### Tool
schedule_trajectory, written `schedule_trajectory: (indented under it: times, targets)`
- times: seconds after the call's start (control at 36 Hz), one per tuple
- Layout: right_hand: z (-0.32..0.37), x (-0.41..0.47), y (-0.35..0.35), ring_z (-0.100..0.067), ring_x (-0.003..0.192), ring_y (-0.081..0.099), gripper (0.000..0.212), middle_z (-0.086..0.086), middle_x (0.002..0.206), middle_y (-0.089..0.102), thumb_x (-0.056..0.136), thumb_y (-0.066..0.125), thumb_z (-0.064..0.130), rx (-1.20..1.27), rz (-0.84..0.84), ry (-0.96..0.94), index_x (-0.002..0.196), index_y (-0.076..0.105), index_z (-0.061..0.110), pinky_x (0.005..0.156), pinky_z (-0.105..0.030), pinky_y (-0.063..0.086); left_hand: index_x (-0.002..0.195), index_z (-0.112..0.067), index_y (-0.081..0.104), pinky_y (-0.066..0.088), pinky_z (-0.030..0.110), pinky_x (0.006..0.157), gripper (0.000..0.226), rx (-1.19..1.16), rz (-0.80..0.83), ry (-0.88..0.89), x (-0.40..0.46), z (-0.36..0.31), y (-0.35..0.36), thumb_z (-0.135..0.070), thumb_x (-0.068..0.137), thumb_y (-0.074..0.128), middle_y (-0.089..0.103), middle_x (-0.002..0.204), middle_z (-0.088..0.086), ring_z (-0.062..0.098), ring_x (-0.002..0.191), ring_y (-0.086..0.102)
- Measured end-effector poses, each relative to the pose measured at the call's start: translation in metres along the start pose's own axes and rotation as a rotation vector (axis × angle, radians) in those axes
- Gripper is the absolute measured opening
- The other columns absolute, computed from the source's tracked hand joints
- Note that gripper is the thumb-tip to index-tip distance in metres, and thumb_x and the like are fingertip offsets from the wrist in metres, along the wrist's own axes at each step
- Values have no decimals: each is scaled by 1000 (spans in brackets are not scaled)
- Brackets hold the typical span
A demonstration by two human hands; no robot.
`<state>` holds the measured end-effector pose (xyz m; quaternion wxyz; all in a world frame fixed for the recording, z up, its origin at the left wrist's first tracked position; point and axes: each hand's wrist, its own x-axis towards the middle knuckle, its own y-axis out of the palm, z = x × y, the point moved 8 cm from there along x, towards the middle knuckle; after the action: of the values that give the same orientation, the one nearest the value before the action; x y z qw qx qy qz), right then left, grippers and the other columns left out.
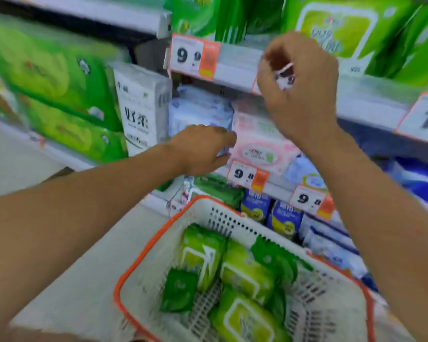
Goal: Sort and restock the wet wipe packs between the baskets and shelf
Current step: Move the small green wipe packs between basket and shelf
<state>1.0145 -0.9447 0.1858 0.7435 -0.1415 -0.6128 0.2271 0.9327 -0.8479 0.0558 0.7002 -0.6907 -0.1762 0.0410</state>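
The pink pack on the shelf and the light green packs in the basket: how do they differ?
The pink pack lies on the middle shelf beside the left hand; the light green packs lie loosely piled in the basket below. The pink pack has an oval label, the green ones rectangular white-framed labels. Both are soft packs.

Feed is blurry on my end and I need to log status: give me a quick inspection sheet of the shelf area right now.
Surface: middle shelf with price tags along its edge.
Job's things: pink wipe pack and pale blue packs on the shelf; green packs in the orange-rimmed basket.
Clutter: nothing seen.
Grips: left hand reaches to the pale packs, hold unclear; right hand pinches a small white item at the upper shelf edge.
Cables: nothing seen.
Surroundings: green tissue bundles left, floor below.
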Motion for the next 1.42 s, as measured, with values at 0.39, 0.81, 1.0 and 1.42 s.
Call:
schedule_trajectory:
  times: [0.39, 0.81, 1.0, 1.42]
  targets:
    - [46, -464, 169, -14, 115, 54, 54, 3, 132, 55, 88, 74, 11, 548, 1348, 1116, 137, 53, 7, 88, -18, 44, 125, -2, 58, 49, 34, 92, 42, -275, 893, -736, -246, -30, 271, -30, 93, 59, 61, 128, 17, 30, 115, 59]
    - [17, -516, 210, -31, 106, 68, 33, -14, 121, 68, 95, 67, 15, 699, 1028, 1675, 125, 62, 4, 91, -46, 58, 116, -6, 66, 55, 33, 89, 58, -680, 728, -950, -226, -22, 323, -18, 64, 90, 69, 111, 8, 24, 100, 66]
    - [-39, -484, 149, -31, 101, 72, 32, -23, 113, 71, 91, 66, 0, 826, 1232, 1732, 121, 61, -9, 88, -37, 60, 117, -15, 68, 59, 28, 78, 57, -1145, 631, -933, -197, -50, 317, -20, 65, 91, 72, 112, 1, 13, 89, 71]
    - [-140, -510, 34, -21, 96, 65, 72, 0, 101, 68, 58, 86, 65, 324, 237, 1896, 105, 65, 14, 92, -43, 55, 118, -5, 62, 59, 46, 80, 32, -1424, 642, -1101, -151, -104, 330, -7, 88, 71, 74, 103, 16, 32, 91, 73]
